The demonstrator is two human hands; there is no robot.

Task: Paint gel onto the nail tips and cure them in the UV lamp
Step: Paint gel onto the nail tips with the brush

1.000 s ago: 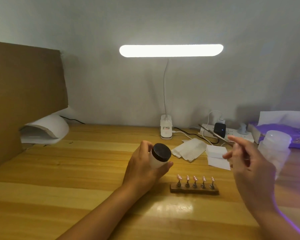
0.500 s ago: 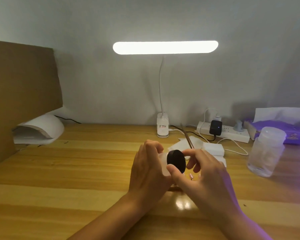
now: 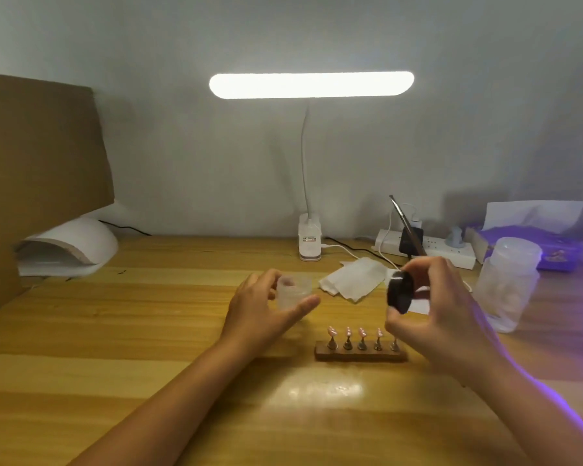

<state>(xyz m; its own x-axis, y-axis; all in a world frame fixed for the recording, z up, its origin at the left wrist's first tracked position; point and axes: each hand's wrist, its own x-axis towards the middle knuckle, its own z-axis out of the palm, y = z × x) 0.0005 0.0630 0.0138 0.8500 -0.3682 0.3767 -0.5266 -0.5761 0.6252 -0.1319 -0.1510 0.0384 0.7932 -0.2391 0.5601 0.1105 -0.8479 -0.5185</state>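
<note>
1. Unscrewed and drawn apart since half a second ago: black lid (image 3: pixel 399 292) off the gel jar (image 3: pixel 292 290) and carried to centre right; before that, capped and clasped between both hands at centre.
2. Left hand (image 3: pixel 260 307): curled round the open jar, thumb in front and fingers behind, mouth up, just left of centre.
3. Right hand (image 3: pixel 441 307): pinching the lid on edge between thumb and fingertips, flat face turned left toward the jar. Also carrying the brush (image 3: pixel 406 227), apparently tucked among the fingers, exact hold hidden.
4. Brush long axis: steep, rising from the right hand up and slightly left toward the middle of the frame. Working end probably at the top, too small to confirm.
5. Deciding relation: jar mouth left of the brush hand, well apart from it and at about the same height. Likely need: lid set down first, then brush tip swung down and leftward into the jar.
6. Nail tips (image 3: pixel 361 332) on the wooden stand (image 3: pixel 360 356): upright on pegs, row running left to right, below centre, between the hands and nearer the camera.
7. UV lamp (image 3: pixel 71 245): far at the left edge, well apart from the stand.
</note>
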